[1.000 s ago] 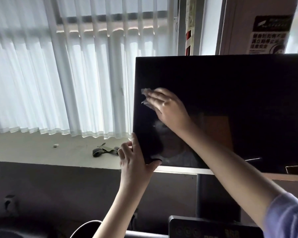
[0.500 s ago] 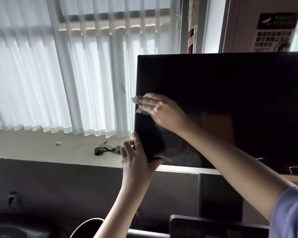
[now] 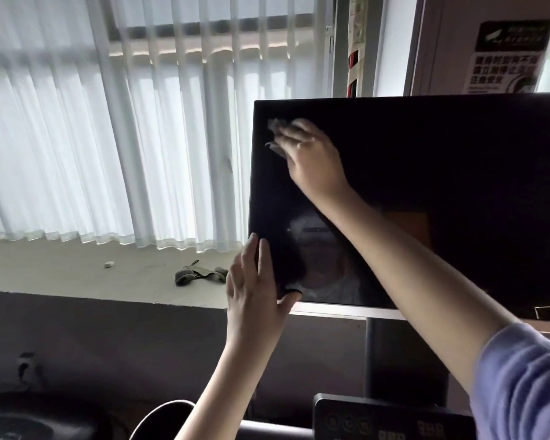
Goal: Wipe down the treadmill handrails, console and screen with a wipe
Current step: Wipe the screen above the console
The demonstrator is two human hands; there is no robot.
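Wipe [image 3: 275, 125] pressed to the upper left corner of the treadmill screen [image 3: 442, 185]
Head view: the right hand [image 3: 311, 157] lies flat on the dark glass, its straight fingers pinning the crumpled wipe just inside the top and left edges; the left hand [image 3: 254, 287] clasps the screen's lower left corner, thumb on the front, fingers up along the left edge. The console [image 3: 378, 420] shows below the screen's bottom edge, at the foot of the view

Backlit vertical blinds [image 3: 108, 138], pale windowsill [image 3: 61, 274]
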